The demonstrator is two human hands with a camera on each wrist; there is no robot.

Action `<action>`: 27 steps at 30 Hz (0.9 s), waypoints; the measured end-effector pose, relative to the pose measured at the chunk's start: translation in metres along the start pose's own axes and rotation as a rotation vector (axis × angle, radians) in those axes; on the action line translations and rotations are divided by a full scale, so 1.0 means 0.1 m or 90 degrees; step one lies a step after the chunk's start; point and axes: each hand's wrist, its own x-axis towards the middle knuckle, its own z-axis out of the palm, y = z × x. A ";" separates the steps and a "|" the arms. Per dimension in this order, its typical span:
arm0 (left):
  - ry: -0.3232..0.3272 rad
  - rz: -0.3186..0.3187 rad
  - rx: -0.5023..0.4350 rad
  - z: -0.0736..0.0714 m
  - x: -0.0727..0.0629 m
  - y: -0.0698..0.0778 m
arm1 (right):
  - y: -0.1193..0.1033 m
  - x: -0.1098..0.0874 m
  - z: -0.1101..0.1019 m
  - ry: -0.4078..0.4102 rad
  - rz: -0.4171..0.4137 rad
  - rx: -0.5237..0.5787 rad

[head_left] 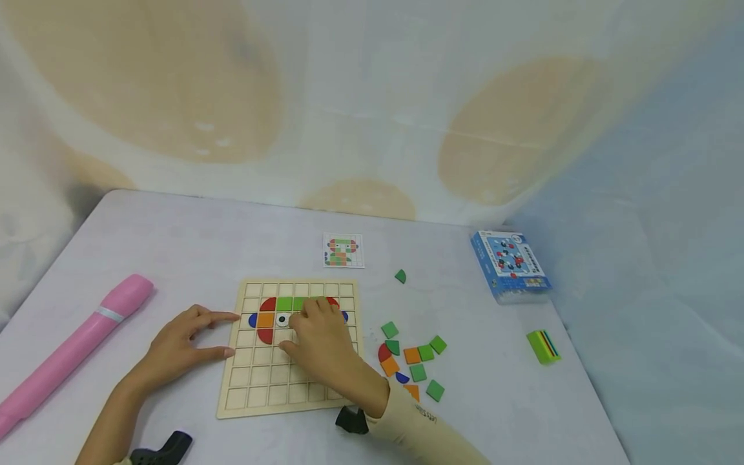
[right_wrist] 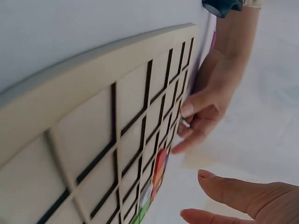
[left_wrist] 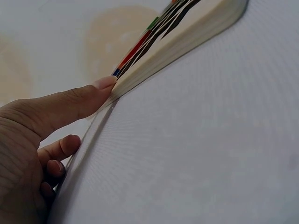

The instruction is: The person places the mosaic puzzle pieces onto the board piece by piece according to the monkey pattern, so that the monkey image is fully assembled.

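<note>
A wooden grid board (head_left: 250, 381) lies on the table, partly filled with red, green, orange and blue tiles and a round eye tile (head_left: 283, 320) in its upper rows. My left hand (head_left: 180, 345) holds thumb and forefinger spread against the board's left edge; the left wrist view has its thumb (left_wrist: 93, 98) at the rim. Over the upper middle of the board, my right hand (head_left: 325, 336) bends its fingertips down onto the tile row and covers part of it. Its thumb (right_wrist: 229, 189) is apart from the finger below it in the right wrist view.
Loose tiles, including a green square (head_left: 434, 391), are scattered right of the board. A pattern card (head_left: 358, 258) lies behind it. Farther right are a blue box (head_left: 511, 265) and a green tile stack (head_left: 540, 349). A long pink object (head_left: 70, 358) lies at the left.
</note>
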 end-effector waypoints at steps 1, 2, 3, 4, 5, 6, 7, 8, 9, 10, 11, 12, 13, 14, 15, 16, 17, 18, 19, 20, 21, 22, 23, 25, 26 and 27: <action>-0.003 -0.003 -0.001 0.00 0.00 0.00 | 0.05 -0.03 -0.02 -0.004 0.009 0.009; -0.006 -0.005 -0.002 0.01 0.01 0.00 | 0.11 -0.07 -0.04 -0.006 0.016 0.015; -0.009 -0.007 -0.003 0.01 0.01 0.00 | 0.17 -0.10 -0.05 -0.007 0.024 0.024; -0.011 -0.010 -0.003 0.01 0.01 0.00 | 0.23 -0.14 -0.06 -0.007 0.034 0.031; -0.012 -0.012 -0.004 0.01 0.01 0.00 | 0.30 -0.18 -0.07 -0.004 0.041 0.038; -0.013 -0.013 -0.004 0.02 0.01 0.00 | 0.37 -0.22 -0.08 -0.002 0.051 0.046; -0.014 -0.013 -0.004 0.02 0.01 0.00 | 0.44 -0.27 -0.08 0.004 0.059 0.051; -0.014 -0.013 -0.003 0.02 0.01 0.00 | 0.51 -0.31 -0.09 0.010 0.067 0.052; -0.014 -0.012 -0.002 0.02 0.01 -0.01 | 0.58 -0.35 -0.09 0.014 0.078 0.056; -0.012 -0.012 0.002 0.02 0.01 -0.01 | 0.65 -0.39 -0.10 0.016 0.092 0.056; -0.011 -0.009 0.003 0.01 0.01 -0.01 | 0.71 -0.43 -0.12 0.019 0.104 0.060; -0.009 -0.009 0.005 0.01 0.00 -0.01 | 0.77 -0.47 -0.13 0.022 0.118 0.064; -0.008 -0.008 0.008 0.01 0.00 -0.01 | 0.83 -0.50 -0.14 0.022 0.131 0.065; -0.006 -0.008 0.010 0.01 0.00 -0.02 | 0.88 -0.53 -0.15 0.020 0.147 0.069; -0.005 -0.006 0.012 0.01 0.00 -0.02 | 0.93 -0.55 -0.16 0.019 0.160 0.075; -0.002 -0.007 0.015 0.01 -0.01 -0.02 | 0.98 -0.58 -0.16 0.022 0.169 0.079; -0.002 -0.006 0.014 0.01 -0.01 -0.03 | 1.03 -0.60 -0.16 0.027 0.176 0.081; -0.001 -0.007 0.014 0.01 -0.01 -0.03 | 1.07 -0.62 -0.16 0.031 0.182 0.081; -0.001 -0.006 0.014 0.01 -0.01 -0.03 | 1.12 -0.64 -0.16 0.034 0.186 0.080; -0.002 -0.005 0.013 0.01 -0.01 -0.03 | 1.16 -0.66 -0.15 0.039 0.188 0.080; -0.004 -0.004 0.012 0.01 -0.01 -0.03 | 1.20 -0.68 -0.14 0.043 0.191 0.080; -0.003 -0.005 0.014 0.01 -0.01 -0.02 | 1.23 -0.70 -0.13 0.047 0.192 0.077; -0.004 -0.005 0.013 0.01 -0.01 -0.02 | 1.26 -0.72 -0.12 0.049 0.195 0.075; -0.006 -0.004 0.015 0.01 -0.01 -0.02 | 1.32 -0.76 -0.11 0.051 0.201 0.076; -0.007 -0.003 0.016 0.00 -0.01 -0.02 | 1.35 -0.78 -0.10 0.053 0.205 0.079; -0.005 -0.003 0.017 0.00 -0.01 -0.02 | 1.37 -0.80 -0.09 0.053 0.210 0.081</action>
